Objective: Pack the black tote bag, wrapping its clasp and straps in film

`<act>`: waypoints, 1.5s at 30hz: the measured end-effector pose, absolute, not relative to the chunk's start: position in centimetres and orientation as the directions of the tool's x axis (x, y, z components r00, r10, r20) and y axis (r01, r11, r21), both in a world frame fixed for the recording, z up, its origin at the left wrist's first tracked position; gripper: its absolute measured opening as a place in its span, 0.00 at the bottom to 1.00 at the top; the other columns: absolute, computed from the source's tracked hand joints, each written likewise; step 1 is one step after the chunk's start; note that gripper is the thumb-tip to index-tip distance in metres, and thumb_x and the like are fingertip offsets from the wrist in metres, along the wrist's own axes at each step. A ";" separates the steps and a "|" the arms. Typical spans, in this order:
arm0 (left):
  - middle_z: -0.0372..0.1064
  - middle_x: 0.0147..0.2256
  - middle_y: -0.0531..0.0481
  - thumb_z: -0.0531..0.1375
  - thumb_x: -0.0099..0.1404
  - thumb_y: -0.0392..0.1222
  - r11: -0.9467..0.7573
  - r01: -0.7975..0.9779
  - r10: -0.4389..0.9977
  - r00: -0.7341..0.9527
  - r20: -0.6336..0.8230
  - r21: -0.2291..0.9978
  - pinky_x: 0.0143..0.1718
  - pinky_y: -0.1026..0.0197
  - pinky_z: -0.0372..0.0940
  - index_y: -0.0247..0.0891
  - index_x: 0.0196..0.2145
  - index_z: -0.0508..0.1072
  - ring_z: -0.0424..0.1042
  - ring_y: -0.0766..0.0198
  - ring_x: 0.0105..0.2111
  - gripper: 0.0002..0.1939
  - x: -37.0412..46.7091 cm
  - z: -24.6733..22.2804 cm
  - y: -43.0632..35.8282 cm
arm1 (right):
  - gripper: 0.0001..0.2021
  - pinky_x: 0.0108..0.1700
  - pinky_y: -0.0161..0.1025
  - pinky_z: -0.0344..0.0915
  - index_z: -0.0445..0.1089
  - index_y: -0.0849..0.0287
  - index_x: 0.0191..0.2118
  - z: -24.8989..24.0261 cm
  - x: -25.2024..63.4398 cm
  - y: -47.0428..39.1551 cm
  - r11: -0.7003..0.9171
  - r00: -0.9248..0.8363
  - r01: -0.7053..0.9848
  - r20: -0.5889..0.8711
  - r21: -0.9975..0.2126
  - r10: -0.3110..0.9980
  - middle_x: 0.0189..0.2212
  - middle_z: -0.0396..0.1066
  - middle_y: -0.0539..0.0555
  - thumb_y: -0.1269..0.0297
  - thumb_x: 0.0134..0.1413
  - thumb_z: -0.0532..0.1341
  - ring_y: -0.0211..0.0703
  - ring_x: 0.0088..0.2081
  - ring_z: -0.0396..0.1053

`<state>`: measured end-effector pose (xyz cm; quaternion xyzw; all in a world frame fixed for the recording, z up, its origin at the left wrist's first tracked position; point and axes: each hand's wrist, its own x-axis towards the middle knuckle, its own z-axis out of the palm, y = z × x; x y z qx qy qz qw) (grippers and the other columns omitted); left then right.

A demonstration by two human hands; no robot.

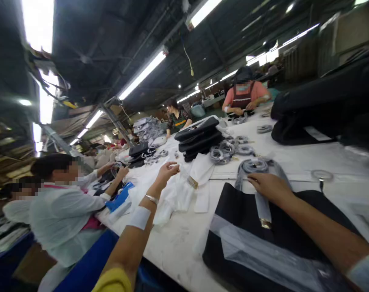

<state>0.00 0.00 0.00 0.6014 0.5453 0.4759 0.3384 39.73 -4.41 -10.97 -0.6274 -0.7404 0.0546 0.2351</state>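
One left hand [166, 175] is hovering above the table [178, 241], its fingers slightly apart, near one metal clasp [193, 182]; contact is unclear. One stack of black pieces [199, 140] is standing beyond. One right hand [271, 187] is clamping one coiled grey strap [255, 165] over one black bag [234, 211].

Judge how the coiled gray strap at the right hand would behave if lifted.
The coiled gray strap is likely floppy, since it already bends into loops. Its glossy surface may make it slippery. The gold-toned clasp on a loose end would probably dangle and swing.
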 end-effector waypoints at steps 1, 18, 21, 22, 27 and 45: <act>0.72 0.26 0.51 0.71 0.49 0.58 -0.188 0.342 0.976 -0.041 0.215 0.920 0.40 0.56 0.69 0.31 0.50 0.71 0.72 0.64 0.29 0.37 0.0 0.6 -0.1 | 0.15 0.45 0.46 0.66 0.74 0.53 0.48 -10.9 39.8 -4.6 0.200 -0.097 0.906 0.278 -0.373 0.956 0.49 0.76 0.55 0.58 0.66 0.51 0.56 0.49 0.72; 0.73 0.42 0.44 0.71 0.55 0.47 -0.145 0.197 0.969 0.226 0.099 0.970 0.18 0.72 0.49 0.38 0.51 0.75 0.53 0.80 0.20 0.27 6.7 5.6 -2.3 | 0.14 0.47 0.46 0.69 0.77 0.54 0.45 -10.6 39.0 -4.7 0.509 -0.160 0.589 0.526 -0.628 0.835 0.42 0.78 0.55 0.57 0.61 0.57 0.51 0.42 0.75; 0.73 0.48 0.41 0.70 0.56 0.44 -0.138 0.127 0.927 0.366 0.083 0.982 0.16 0.71 0.44 0.41 0.53 0.74 0.47 0.81 0.19 0.26 9.9 5.5 -3.2 | 0.15 0.46 0.46 0.72 0.76 0.56 0.47 -9.9 38.1 -5.2 0.554 -0.133 0.384 0.550 -0.738 0.825 0.45 0.77 0.56 0.56 0.57 0.60 0.50 0.41 0.75; 0.73 0.49 0.41 0.70 0.56 0.43 -0.136 0.091 0.908 0.410 0.088 0.987 0.16 0.71 0.43 0.41 0.52 0.75 0.46 0.81 0.19 0.26 11.0 5.4 -3.5 | 0.16 0.46 0.46 0.72 0.75 0.55 0.48 -9.5 37.8 -5.4 0.567 -0.121 0.318 0.561 -0.760 0.819 0.47 0.76 0.56 0.56 0.56 0.61 0.50 0.43 0.75; 0.74 0.43 0.46 0.69 0.56 0.40 -0.107 -0.048 0.836 0.536 0.116 0.993 0.18 0.71 0.46 0.40 0.50 0.76 0.49 0.81 0.19 0.23 16.5 4.7 -4.6 | 0.26 0.56 0.53 0.67 0.67 0.48 0.59 -8.4 37.3 -6.1 0.596 -0.094 0.072 0.589 -0.800 0.803 0.61 0.64 0.54 0.58 0.54 0.64 0.53 0.57 0.66; 0.70 0.51 0.44 0.69 0.56 0.41 -0.407 0.260 0.907 0.225 0.355 0.875 0.48 0.58 0.64 0.41 0.46 0.75 0.67 0.55 0.52 0.19 19.9 -1.3 -3.1 | 0.24 0.34 0.38 0.71 0.72 0.57 0.49 -7.8 37.6 -6.3 0.176 0.016 -0.437 0.188 -0.882 0.982 0.23 0.71 0.47 0.54 0.46 0.70 0.40 0.27 0.71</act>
